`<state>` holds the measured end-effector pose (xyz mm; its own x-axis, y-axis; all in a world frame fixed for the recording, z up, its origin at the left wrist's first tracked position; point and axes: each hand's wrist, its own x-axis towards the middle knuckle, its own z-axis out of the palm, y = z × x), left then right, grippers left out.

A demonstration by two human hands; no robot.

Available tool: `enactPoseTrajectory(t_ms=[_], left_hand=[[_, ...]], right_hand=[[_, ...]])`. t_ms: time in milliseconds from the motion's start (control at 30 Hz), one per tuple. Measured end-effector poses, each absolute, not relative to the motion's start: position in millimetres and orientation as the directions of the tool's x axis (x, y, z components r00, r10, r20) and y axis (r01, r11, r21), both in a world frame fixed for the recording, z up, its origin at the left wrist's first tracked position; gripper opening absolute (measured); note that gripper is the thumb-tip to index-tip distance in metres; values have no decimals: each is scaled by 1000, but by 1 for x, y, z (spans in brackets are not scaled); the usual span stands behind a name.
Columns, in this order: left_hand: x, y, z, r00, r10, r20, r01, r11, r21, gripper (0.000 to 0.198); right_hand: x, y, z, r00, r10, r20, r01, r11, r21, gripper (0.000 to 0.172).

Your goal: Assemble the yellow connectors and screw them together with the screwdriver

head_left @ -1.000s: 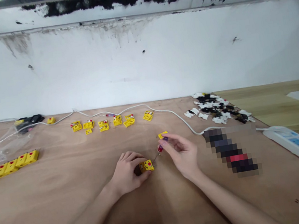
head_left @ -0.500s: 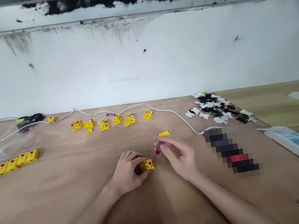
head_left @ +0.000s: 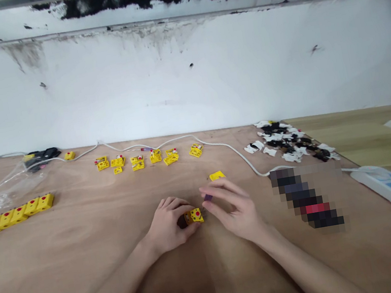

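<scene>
A yellow block [head_left: 197,214] with a red button stood at the middle of the bench [head_left: 124,258], apparently partway worked. The row of yellow blocks [head_left: 12,217] at far left looked whole; small groups of yellow parts [head_left: 137,163] lay open along the back, seemingly left to handle. Forearms angled inward, the left hand [head_left: 169,223] curled around the block, thumb on its near side, while the right hand [head_left: 234,207] pinched a purple-handled tool [head_left: 207,197] just beside it (the tip was too small to make out).
</scene>
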<state>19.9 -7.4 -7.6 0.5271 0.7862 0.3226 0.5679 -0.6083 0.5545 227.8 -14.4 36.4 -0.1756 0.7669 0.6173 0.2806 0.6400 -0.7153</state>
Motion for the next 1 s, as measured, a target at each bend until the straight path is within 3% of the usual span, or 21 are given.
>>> enactPoseTrajectory(t_ms=[200,300,433,533,667,800,933,1000], left_hand=[[20,-7,-7,532,787,314,569,-606,555,34],[20,-7,-7,531,790,305,576,-601,554,33],[21,-7,-7,531,793,298,585,-597,549,30],[20,-7,-6,529,792,305,579,-599,553,32],[20,-8,-6,533,792,298,579,-598,555,30],[20,-7,-7,534,788,306,571,-603,557,31],[20,-7,-7,533,789,305,572,-602,558,32],[20,-7,-7,531,790,307,575,-602,553,33]], right_hand=[[225,-19,45,-286,637,716,251,771,-585,40],[224,-20,46,-373,610,699,227,791,-569,46],[225,-21,46,-334,595,731,270,803,-531,43],[226,-21,47,-387,623,680,282,782,-556,46],[229,-22,46,-358,588,725,285,808,-515,44],[230,-22,44,-424,642,639,300,765,-569,50],[228,-21,44,-340,612,714,296,790,-536,47],[227,-20,45,-383,634,672,291,773,-563,46]])
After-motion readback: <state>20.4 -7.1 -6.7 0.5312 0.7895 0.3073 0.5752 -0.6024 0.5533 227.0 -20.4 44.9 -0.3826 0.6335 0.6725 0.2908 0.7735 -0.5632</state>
